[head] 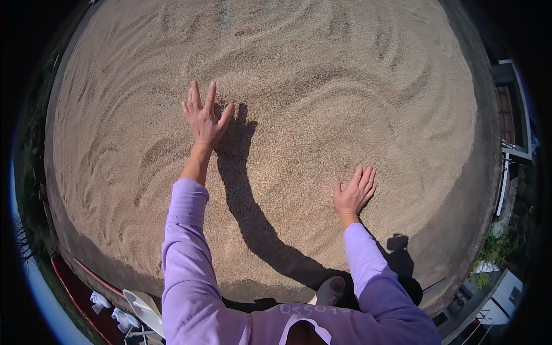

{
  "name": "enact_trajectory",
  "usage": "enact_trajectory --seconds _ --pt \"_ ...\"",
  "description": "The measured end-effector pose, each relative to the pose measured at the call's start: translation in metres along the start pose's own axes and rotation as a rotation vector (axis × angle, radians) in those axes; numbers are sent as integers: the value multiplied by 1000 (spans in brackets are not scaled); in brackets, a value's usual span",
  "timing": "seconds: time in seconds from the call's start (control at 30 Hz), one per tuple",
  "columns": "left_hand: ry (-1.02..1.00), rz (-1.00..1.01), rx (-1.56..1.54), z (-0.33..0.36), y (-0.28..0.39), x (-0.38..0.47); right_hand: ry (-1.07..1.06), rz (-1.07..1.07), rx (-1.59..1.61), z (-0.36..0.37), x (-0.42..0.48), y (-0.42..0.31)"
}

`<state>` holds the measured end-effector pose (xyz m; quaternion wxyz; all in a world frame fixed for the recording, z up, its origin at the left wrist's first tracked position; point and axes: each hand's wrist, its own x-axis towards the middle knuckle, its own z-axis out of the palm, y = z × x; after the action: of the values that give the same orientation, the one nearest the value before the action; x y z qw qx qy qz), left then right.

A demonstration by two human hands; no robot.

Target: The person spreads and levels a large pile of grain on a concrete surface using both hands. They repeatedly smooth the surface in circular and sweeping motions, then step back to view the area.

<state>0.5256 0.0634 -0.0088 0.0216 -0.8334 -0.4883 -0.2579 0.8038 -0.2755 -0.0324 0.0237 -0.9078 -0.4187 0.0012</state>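
A broad, thin layer of pale tan grain (284, 189) lies before me, its surface marked with curved ridges and furrows. My left hand (205, 120) is raised above it, palm down with the fingers spread, and its dark shadow falls just to the right. Lower down on the right, my right hand (355, 192) is palm down at the grain, thumb held out from the fingers. Whether its palm presses into the grain, I cannot tell. Neither hand holds anything. Both arms are in lilac sleeves.
Bare grey concrete (457, 233) borders the grain. One light shoe (330, 290) shows by the near edge. At lower left stand a white plastic chair (142, 308) and white cloths (125, 320). Green plants (496, 254) and a white-walled structure (502, 297) are at lower right.
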Motion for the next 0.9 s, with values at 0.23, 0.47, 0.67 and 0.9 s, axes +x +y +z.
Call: enact_trajectory --seconds 0.23,0.47,0.67,0.9 --pt "-686 184 188 50 55 25 -53 3 59 -10 1 -11" --pt "-284 411 -249 51 118 50 -235 51 100 -28 6 -8" --pt "-332 -79 -77 138 106 153 -83 7 181 -5 1 -8" --pt "-474 527 -445 96 260 38 1 -39 18 9 -4 4"
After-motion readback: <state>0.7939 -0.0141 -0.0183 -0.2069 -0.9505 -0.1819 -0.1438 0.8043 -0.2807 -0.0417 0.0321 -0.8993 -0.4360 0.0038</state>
